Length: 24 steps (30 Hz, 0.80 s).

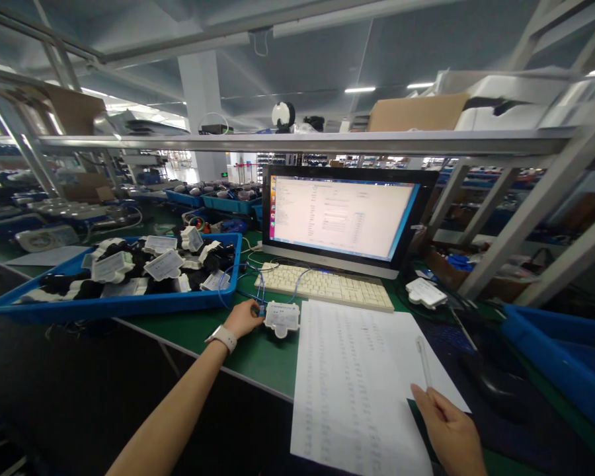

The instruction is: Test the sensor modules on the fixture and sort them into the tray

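Observation:
My left hand (245,318) is closed, its fingertips pinching a small blue cable plug (262,310). Right beside the plug, a white box-shaped module (282,318) with a printed label lies on the green table. A thin blue cable (264,281) loops up behind it. At the lower right, my right hand (450,428) is closed around the near end of a clear pen (423,357), over the edge of printed paper sheets (347,383). The grip on the pen is partly hidden by the fingers.
A blue tray (129,305) full of similar modules stands left. Behind are a keyboard (327,285) and a lit monitor (337,218). Another white module (426,292), a dark mouse (498,387) and a blue bin (565,350) are right. A shelf (317,143) runs overhead.

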{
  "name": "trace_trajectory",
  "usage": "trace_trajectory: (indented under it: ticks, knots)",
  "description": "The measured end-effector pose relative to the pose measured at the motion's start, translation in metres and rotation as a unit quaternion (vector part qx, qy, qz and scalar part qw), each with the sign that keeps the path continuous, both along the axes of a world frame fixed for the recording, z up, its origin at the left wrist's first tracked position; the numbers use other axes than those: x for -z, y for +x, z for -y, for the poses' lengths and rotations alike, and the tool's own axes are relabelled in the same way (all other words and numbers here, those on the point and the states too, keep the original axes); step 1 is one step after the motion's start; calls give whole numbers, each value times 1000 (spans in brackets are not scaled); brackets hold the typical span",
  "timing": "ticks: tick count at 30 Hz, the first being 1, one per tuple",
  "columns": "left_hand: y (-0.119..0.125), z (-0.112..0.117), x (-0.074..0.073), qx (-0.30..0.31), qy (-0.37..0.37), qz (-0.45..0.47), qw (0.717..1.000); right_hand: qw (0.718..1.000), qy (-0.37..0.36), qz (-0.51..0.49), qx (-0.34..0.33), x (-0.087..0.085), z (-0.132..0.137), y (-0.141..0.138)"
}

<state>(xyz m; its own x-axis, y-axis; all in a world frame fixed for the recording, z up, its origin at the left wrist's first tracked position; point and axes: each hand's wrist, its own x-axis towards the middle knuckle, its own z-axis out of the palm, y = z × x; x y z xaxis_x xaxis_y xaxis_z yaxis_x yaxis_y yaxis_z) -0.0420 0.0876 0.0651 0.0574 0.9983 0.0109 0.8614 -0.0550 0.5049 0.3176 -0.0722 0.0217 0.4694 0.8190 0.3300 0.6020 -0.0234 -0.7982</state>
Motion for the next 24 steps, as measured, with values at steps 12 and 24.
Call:
trace_trajectory:
  ticks: [12, 24]
  knots:
    - [-9, -18, -23, 17, -84, -96, 992, 1000, 7, -6, -20, 6, -3, 2]
    - [-17, 4, -45, 32, -71, 240, 968, 999, 31, 10, -35, 0, -2, -2]
